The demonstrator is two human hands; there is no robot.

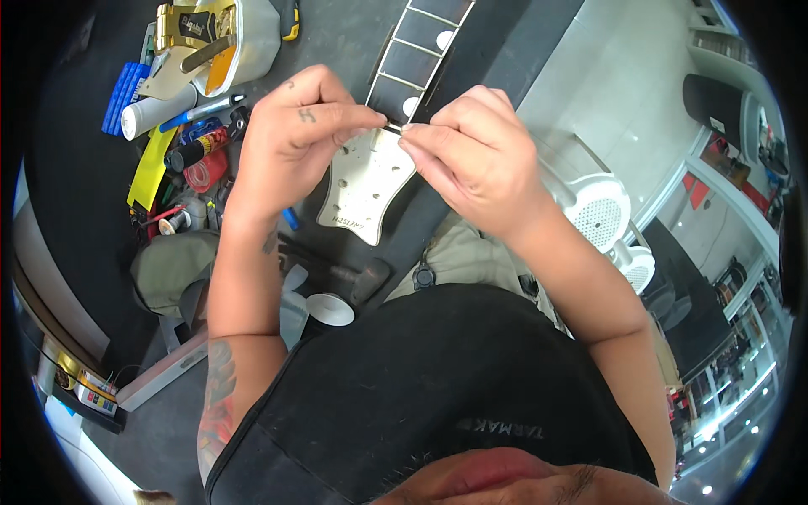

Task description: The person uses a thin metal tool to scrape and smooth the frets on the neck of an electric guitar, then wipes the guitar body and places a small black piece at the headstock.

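Note:
A guitar neck lies on the dark bench, its dark fretboard (401, 80) running away from me and its white headstock (367, 181) nearest me. Several holes show in the headstock, with no tuners or strings on it. Right where fretboard and headstock meet, a small thin nut (393, 127) is pinched between both hands. My left hand (305, 126) holds its left end with thumb and forefinger. At the other end, my right hand (475, 151) pinches it the same way. The fingertips cover much of the nut, so whether it sits fully in its slot is hidden.
Left of the neck stands a white plastic tub (255, 46) with a gold metal tailpiece (187, 27). Markers, tape and small tools crowd below it. A hammer (364, 282) and a white disc (330, 309) lie near my body. White perforated stools (599, 210) stand at right.

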